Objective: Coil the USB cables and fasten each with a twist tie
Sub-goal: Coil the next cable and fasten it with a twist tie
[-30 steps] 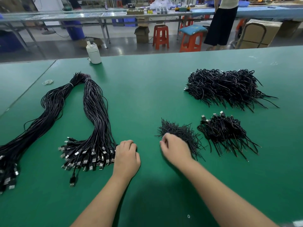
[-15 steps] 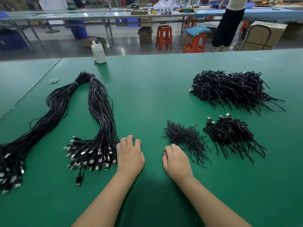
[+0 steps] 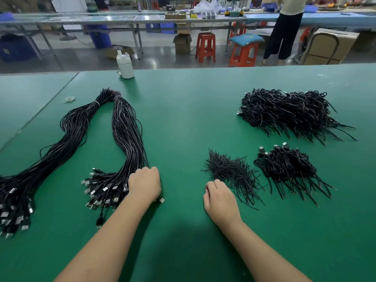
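The left hand's fingers are curling into the plug end of a long bundle of black USB cables; what they are gripping is hidden. The right hand is lying loosely curled, holding nothing, beside the twist ties. Two long bundles are lying left on the green tabletop — two heaps of coiled cables right.
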`<state>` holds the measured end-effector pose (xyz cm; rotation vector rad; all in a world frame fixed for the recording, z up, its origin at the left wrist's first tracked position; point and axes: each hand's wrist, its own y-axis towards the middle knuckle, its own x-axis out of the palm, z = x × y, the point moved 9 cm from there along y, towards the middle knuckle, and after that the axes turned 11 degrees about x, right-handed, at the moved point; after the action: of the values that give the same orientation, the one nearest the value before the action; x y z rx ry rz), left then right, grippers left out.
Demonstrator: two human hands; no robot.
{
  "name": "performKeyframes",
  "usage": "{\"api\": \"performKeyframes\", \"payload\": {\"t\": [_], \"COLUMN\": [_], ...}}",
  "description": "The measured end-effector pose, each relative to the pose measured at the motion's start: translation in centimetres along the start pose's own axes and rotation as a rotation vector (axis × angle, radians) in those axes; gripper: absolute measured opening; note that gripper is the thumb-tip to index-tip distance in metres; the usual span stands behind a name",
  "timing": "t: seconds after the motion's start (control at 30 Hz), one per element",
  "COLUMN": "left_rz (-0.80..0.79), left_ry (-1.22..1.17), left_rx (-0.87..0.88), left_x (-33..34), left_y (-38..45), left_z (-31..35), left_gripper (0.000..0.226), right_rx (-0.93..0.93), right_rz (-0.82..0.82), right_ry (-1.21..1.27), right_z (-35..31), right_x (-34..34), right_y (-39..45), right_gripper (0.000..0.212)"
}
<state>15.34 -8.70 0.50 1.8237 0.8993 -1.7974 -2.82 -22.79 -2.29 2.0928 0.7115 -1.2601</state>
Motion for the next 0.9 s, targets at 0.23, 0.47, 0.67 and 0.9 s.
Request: {"api": "performKeyframes", "payload": {"t": [0.23, 0.47, 0.67, 0.9], "left_rz": [0.105, 0.127, 0.349, 0.592], "left_ry": [-0.197, -0.367, -0.142, -0.183], "left_rx": [-0.005, 0.121, 0.261, 0.514], "left_x": [-1.4, -1.2, -3.6, -5.1], "left_y": [0.0, 0.3, -0.8, -3.1], "left_z": [0.4, 2.3, 4.0, 8.5], "left_gripper": [0.023, 0.039, 0.019, 0.003], "right_rx": [0.006, 0.006, 0.009, -0.002], "right_rz": [-0.003, -0.006, 0.003, -0.002], "right_ry": [0.002, 0.002, 0.001, 0.029], "right_z": [0.1, 0.1, 0.1, 0.0], "right_x": [0.2, 0.1, 0.0, -0.1], "right_y": [0.1, 0.1, 0.0, 0.0], "right_gripper": [0.003, 0.004, 0.005, 0.008]}}
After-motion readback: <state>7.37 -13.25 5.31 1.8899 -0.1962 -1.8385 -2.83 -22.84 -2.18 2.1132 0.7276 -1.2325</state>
